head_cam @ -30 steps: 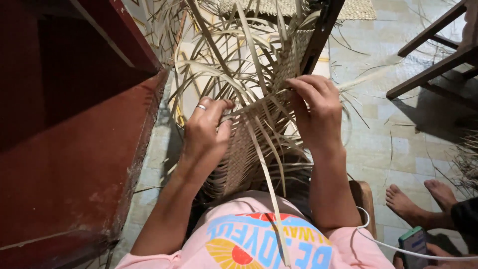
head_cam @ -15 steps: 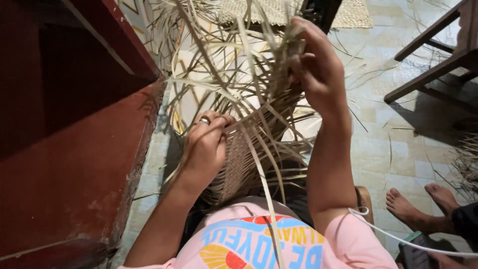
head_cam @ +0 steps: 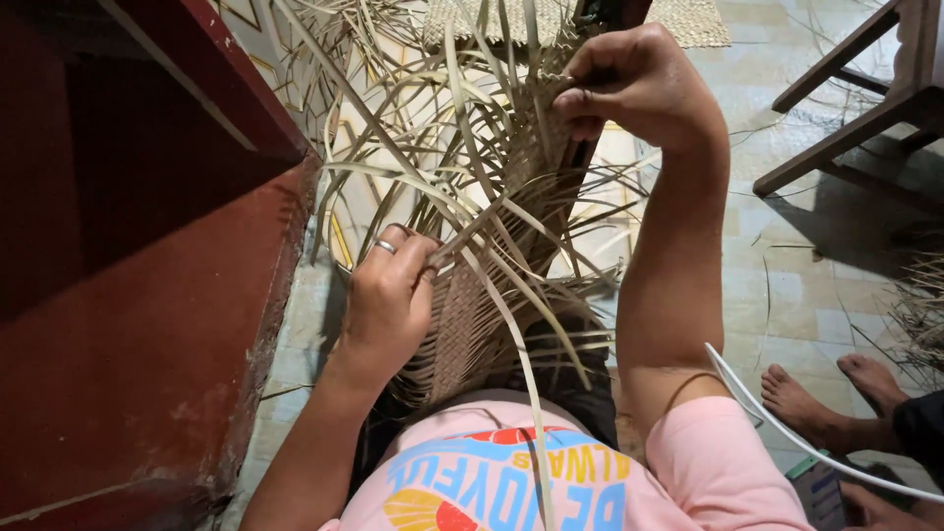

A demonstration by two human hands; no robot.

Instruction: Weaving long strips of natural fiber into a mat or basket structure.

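Observation:
A half-woven mat of pale dried leaf strips [head_cam: 472, 324] lies over my lap, its loose ends fanning upward and outward. My left hand [head_cam: 391, 295], a ring on one finger, presses on the woven part and pinches a strip at its edge. My right hand [head_cam: 634, 84] is raised higher and farther away, fingers closed on the end of a long strip [head_cam: 531, 128] pulled up from the weave. My pink printed shirt fills the bottom of the view.
A dark red wooden cabinet [head_cam: 147, 275] stands close on the left. A wooden chair [head_cam: 865, 98] is at the upper right on the tiled floor [head_cam: 796, 265]. Another person's bare feet [head_cam: 836, 393] rest at the lower right. A finished woven mat [head_cam: 688, 25] lies at the top.
My right hand has lifted up and away from the weave, drawing a strip with it. My left hand has stayed on the woven part.

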